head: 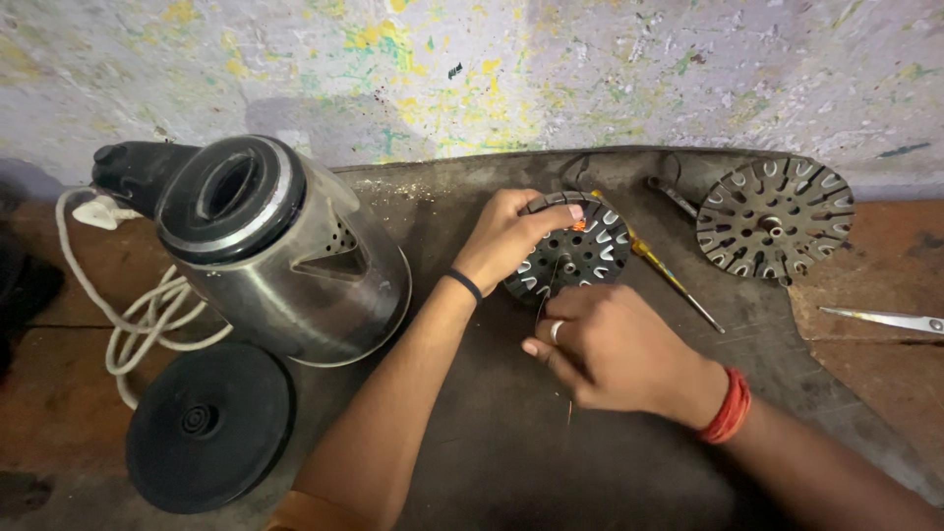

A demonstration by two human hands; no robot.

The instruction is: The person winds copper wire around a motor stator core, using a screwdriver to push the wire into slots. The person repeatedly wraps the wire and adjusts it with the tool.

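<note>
On the dark mat (511, 442) over the tabletop, the left hand (506, 236) grips the rim of a slotted metal disc (575, 251). The right hand (615, 349), just below it, pinches a thin wire (544, 295) between its fingers. A steel kettle (285, 256) stands to the left, a second disc (775, 216) to the right.

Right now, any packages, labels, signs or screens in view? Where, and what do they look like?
None visible: no package, label, sign or screen.
Only bare things: a steel kettle at left on its side, its round black base in front of it.
A slotted metal disc under the left hand, the right hand just below it.
</note>
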